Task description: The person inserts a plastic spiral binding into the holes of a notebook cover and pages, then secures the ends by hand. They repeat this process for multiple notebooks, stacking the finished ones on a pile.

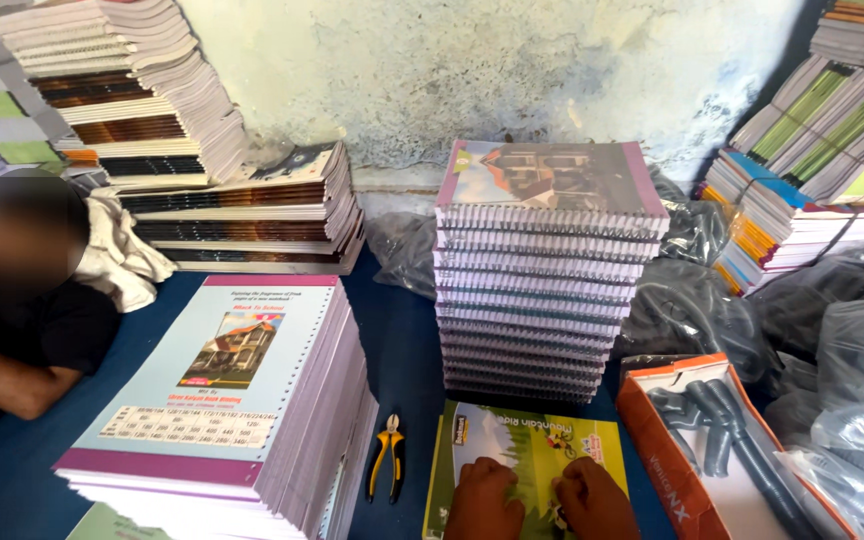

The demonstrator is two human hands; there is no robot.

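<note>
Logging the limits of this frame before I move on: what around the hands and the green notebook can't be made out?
Head view, all items:
- Left hand and right hand: wrists and parts of the fingers cut off by the bottom edge; grip unclear.
- Green notebook: lower part hidden by the hands and the edge.
- Orange box: near end cut off; its dark coils overlap.
- Pliers: jaw tips too small to read.
- Person at left: face blurred.

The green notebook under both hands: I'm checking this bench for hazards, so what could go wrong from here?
1. The tall stack of spiral-bound notebooks rises right behind the green notebook; a nudge might topple it onto the left hand and right hand.
2. The yellow-handled pliers lie loose beside the left hand and could be knocked or snagged.
3. The unbound stack overhangs slightly, so sheets may slide.
</note>
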